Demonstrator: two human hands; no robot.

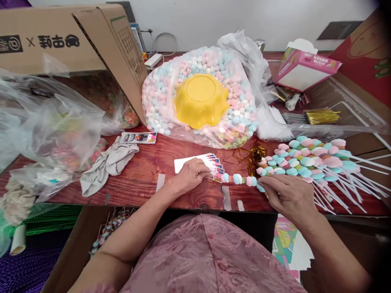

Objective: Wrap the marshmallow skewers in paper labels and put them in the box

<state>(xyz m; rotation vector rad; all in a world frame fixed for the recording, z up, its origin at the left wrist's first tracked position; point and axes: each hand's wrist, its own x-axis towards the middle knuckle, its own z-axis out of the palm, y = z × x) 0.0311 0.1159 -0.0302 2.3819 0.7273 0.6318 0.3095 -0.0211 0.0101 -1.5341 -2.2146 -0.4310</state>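
A marshmallow skewer (pixel 240 179) in pink, white and blue lies across the front of the table between my hands. My left hand (pixel 192 176) is closed in a pinch at its left end, where a bit of clear film seems to show. My right hand (pixel 285 196) has its fingers closed round the right end and hides that part. Behind my left hand, small printed white cards (pixel 186 160) are fanned out. To the right lies a pile of finished-looking marshmallow skewers (pixel 308 159) with white sticks. Gold twist ties (pixel 258 156) lie loose beside the pile.
A big clear bag of marshmallows (pixel 161 97) stands at the back, with an upturned yellow bowl (pixel 203 101) on it. A cardboard box (pixel 106 53) and plastic bags (pixel 61 118) fill the left. A grey cloth (pixel 106 169) lies nearby. A clear bin (pixel 342 130) stands right.
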